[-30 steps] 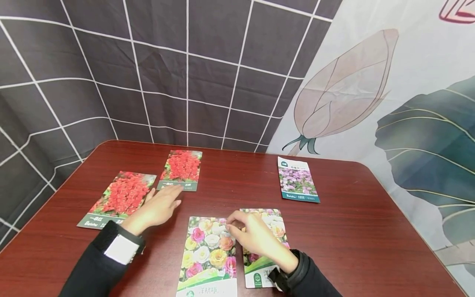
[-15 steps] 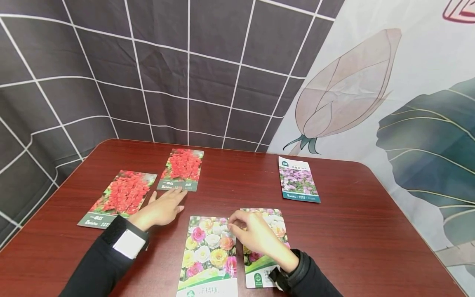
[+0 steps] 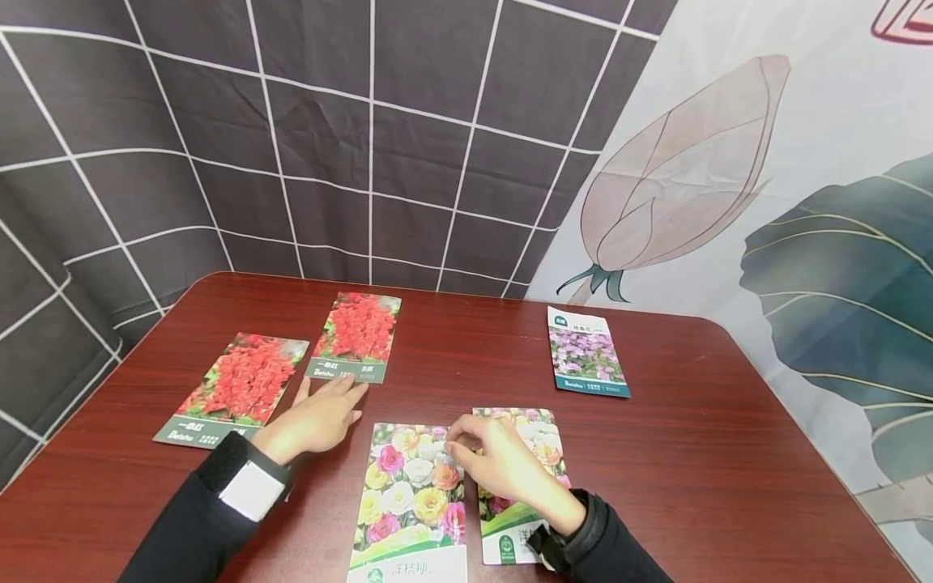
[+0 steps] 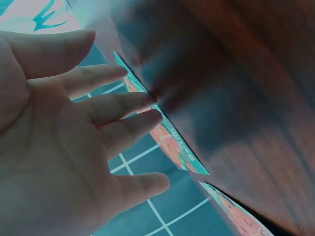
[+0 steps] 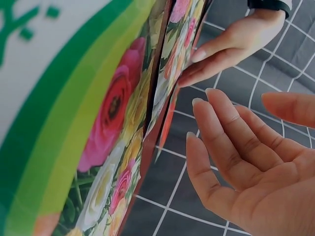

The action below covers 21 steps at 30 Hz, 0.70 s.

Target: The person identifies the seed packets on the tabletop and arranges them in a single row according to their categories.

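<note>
My left hand point(image 3: 318, 419) reaches over the table with fingers extended. Its fingertips touch the lower edge of the farther red-flower seed packet point(image 3: 359, 328); in the left wrist view those fingers point(image 4: 130, 130) lie along that packet's edge. Beside its wrist lies a second red-flower seed packet point(image 3: 244, 380), tilted on the table. My right hand point(image 3: 503, 460) hovers over the right multicoloured-flower seed packet point(image 3: 508, 530), partly hiding it, with fingertips near the left multicoloured-flower packet point(image 3: 408, 494). In the right wrist view its loosely bent fingers point(image 5: 231, 142) hold nothing.
A purple-flower seed packet point(image 3: 586, 352) lies at the back right of the reddish-brown table point(image 3: 678, 453). Behind the table hangs a dark grid-patterned cloth point(image 3: 306, 146), with a pale cloth point(image 3: 685, 162) bearing a bud and leaf print on the right.
My left hand has moved onto the lower edge of the farther red-flower packet, and that packet has slid slightly toward me. The right hand stays in place.
</note>
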Tool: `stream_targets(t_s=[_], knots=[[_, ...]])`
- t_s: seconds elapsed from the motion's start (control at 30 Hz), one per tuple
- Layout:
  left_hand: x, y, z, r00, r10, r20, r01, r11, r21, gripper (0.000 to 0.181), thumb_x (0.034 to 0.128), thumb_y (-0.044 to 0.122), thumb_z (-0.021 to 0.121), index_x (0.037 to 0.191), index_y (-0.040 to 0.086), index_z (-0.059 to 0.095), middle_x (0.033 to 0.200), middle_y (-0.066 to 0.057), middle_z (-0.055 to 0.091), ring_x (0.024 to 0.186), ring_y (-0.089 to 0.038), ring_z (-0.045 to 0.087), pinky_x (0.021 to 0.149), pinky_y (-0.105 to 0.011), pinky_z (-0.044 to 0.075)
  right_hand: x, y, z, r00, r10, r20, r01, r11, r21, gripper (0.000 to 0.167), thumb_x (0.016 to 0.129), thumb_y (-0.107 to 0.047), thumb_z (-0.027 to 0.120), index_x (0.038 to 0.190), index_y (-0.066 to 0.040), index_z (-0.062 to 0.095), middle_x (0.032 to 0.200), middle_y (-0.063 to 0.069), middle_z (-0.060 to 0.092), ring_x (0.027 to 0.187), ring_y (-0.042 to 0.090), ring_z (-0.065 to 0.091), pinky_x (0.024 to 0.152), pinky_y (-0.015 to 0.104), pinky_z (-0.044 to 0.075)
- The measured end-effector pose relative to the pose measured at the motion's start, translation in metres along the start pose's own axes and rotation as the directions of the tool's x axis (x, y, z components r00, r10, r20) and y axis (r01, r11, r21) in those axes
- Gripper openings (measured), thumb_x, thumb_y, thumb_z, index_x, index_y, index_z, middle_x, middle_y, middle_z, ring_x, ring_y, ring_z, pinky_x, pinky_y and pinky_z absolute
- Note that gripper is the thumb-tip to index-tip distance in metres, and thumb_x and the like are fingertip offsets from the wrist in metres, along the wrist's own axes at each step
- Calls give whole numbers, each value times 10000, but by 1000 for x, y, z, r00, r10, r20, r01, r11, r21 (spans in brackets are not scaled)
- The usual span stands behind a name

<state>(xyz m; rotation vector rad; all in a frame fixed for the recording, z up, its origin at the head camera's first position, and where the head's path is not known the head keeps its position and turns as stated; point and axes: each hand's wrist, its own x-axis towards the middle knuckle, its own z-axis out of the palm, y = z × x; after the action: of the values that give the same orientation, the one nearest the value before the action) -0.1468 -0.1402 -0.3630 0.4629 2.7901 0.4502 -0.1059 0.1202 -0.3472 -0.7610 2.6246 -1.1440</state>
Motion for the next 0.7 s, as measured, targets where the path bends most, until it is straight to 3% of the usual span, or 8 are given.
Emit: stream_targets(t_s=[0.17, 0.43, 0.7], knots=[[-7, 2, 4, 1000, 14, -14, -14, 1000, 13, 411, 975, 96, 510, 1360, -49, 488, 1438, -331, 361, 1357, -470, 305, 1045, -722, 73, 1, 1, 2, 1000, 5, 3, -5, 1000, 0, 100, 947, -94, 578, 941, -55, 669, 809, 17, 673, 726, 111, 614, 660, 269, 459], [-27, 3, 12, 998, 42, -51, -41, 999, 24, 391, 965, 102, 549, 1323, -52, 523, 1406, -338, 399, 1328, -479, 348, 1013, -747, 125, 1, 1, 3, 999, 11, 32, -12, 1000, 19, 97, 947, -86, 574, 938, -49, 663, 807, 28, 680, 715, 99, 610, 643, 263, 443], [-45, 2, 18, 998, 52, -19, -51, 998, 39, 393, 968, 130, 554, 1323, -38, 534, 1407, -351, 390, 1332, -486, 338, 1005, -753, 122, 1, 1, 3, 999, 14, 50, -16, 999, 34, 109, 954, -85, 568, 954, -27, 660, 804, 34, 684, 719, 112, 618, 642, 263, 440]])
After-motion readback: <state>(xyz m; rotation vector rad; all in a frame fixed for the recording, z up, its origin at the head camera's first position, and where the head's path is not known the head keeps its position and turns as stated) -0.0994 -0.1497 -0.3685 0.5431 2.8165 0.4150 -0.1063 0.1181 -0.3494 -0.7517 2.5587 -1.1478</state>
